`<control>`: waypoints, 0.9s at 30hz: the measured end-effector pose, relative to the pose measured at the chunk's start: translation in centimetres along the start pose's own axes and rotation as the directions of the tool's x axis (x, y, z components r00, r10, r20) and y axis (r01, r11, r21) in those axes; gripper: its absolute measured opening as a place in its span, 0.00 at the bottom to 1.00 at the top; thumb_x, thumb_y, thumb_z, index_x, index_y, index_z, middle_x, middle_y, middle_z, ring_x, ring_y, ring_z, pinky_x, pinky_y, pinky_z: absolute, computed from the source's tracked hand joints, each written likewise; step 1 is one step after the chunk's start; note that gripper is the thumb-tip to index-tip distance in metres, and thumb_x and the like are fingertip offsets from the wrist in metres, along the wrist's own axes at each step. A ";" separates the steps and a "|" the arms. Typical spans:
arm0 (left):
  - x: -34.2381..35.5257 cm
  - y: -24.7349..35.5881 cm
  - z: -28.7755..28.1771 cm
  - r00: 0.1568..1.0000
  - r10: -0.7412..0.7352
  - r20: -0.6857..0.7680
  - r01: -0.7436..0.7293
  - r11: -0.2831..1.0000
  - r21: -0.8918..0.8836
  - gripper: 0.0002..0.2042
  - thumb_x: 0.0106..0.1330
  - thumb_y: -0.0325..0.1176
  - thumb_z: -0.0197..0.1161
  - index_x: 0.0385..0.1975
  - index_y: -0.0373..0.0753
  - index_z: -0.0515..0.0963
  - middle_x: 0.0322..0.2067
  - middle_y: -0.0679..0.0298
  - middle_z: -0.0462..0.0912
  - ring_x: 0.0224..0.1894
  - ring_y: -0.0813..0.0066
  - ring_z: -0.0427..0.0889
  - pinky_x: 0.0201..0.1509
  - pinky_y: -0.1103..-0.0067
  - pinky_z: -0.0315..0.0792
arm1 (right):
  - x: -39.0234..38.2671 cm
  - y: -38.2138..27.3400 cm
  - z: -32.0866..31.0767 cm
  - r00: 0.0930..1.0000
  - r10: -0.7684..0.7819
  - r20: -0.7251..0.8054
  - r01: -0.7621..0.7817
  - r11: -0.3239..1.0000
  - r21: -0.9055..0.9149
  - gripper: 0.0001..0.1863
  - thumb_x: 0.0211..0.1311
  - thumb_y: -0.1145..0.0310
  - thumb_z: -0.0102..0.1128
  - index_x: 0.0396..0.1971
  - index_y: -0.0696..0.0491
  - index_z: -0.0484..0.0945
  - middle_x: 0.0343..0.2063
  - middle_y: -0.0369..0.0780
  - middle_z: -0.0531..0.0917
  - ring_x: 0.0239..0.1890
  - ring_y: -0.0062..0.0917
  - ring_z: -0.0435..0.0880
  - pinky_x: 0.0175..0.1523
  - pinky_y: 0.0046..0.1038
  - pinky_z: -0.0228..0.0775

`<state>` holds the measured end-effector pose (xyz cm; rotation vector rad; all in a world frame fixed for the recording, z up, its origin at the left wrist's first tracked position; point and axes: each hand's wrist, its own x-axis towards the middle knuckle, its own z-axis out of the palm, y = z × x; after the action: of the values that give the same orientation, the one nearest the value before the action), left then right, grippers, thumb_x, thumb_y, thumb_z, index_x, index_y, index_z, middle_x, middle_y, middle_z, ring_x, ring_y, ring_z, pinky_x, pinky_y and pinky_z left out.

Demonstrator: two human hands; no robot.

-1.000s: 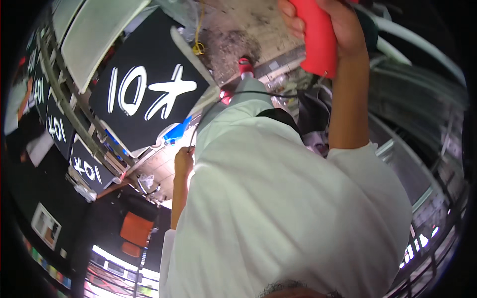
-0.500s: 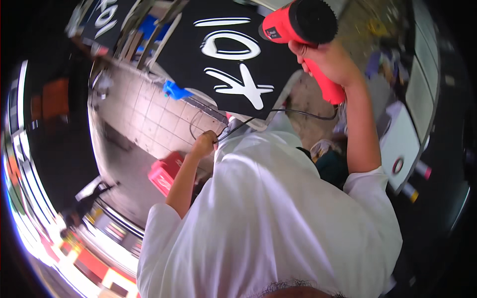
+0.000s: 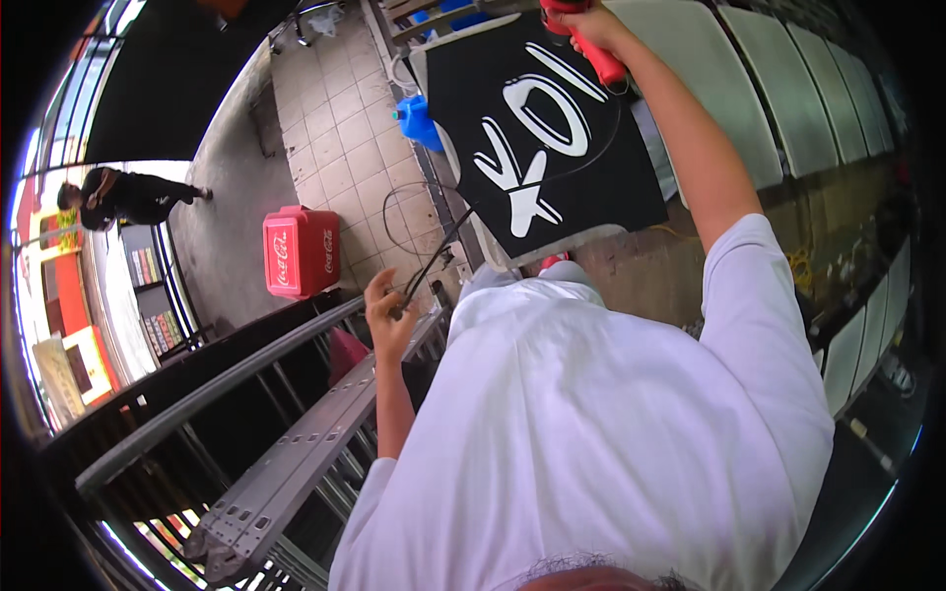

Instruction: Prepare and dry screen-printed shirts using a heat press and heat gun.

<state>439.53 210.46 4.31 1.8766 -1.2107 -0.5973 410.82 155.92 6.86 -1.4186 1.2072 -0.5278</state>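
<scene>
- Clearly, the right hand (image 3: 581,20) is raised far up at the top edge of the view, wrapped shut around the handle of a red power tool (image 3: 594,49); only the grip and part of the body show, the rest is cut off by the rim.
- From that handle a thin black cord (image 3: 512,187) runs down and to the left, across the black sign board with white markings (image 3: 552,138), to the left hand.
- Nearer and lower, the left hand (image 3: 389,315) has its fingers (image 3: 377,288) curled about the cord, just above the grey ladder rail (image 3: 296,443); how firmly it pinches I cannot tell.
- So the cord's long axis lies on a slant, far-right end at the tool, near-left end in the left hand, and the tool sits far and right of that hand, well apart from it.
- The board lies between the two hands, closer to the right one.
- Far below on the tiled floor stand a red cooler box (image 3: 301,251), left of the left hand, and a blue container (image 3: 419,118) beside the board's left edge.
</scene>
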 end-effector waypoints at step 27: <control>15.2 23.1 5.0 0.903 -0.006 0.430 0.268 0.790 -0.552 0.19 0.79 0.38 0.56 0.55 0.27 0.80 0.18 0.77 0.66 0.19 0.90 0.61 0.23 0.87 0.54 | 0.7 -4.2 -1.0 0.950 0.112 0.291 -0.065 0.984 -0.165 0.38 0.58 0.40 0.73 0.56 0.52 0.73 0.24 0.38 0.81 0.18 0.19 0.80 0.22 0.24 0.75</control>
<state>430.25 189.90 21.12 1.3237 -0.9631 -1.3453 411.77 154.14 10.76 -1.5042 1.0771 -0.1503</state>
